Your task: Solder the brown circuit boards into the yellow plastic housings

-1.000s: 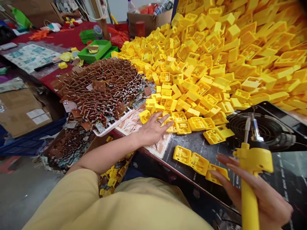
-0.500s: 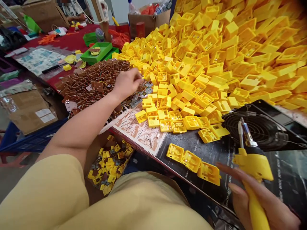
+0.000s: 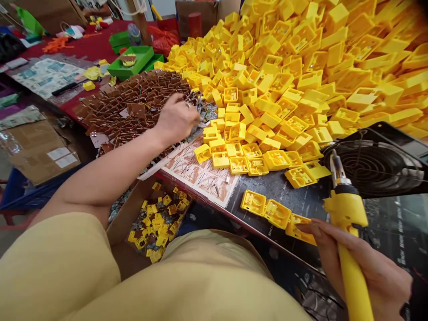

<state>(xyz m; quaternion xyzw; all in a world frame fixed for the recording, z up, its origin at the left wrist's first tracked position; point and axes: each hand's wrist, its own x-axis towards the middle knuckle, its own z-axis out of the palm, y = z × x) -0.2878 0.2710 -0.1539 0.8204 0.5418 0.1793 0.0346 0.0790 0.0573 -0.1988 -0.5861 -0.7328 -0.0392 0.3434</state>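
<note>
My right hand (image 3: pixel 381 278) is wrapped round the handle of a yellow soldering gun (image 3: pixel 347 209), its metal tip pointing up and away. The fingertips of that hand overlap the nearest open yellow plastic case (image 3: pixel 296 225), the end one of a short row with two more cases (image 3: pixel 277 213). My left hand (image 3: pixel 179 117) is at the right edge of a heap of brown circuit boards (image 3: pixel 133 100), over small grey metal parts with thin wires (image 3: pixel 209 111). Its fingers are curled together and point down; whatever they hold is hidden.
A large pile of yellow cases (image 3: pixel 267 80) covers the back and right of the bench. A black fan (image 3: pixel 374 158) lies at the right. Below the bench edge is a carton (image 3: pixel 125 223) holding yellow pieces. Green trays (image 3: pixel 133 67) stand behind the boards.
The camera view has shifted slightly. My left hand has come a little nearer, fingers more curled. My right fingers have moved onto the end case, and the soldering gun has shifted with that hand.
</note>
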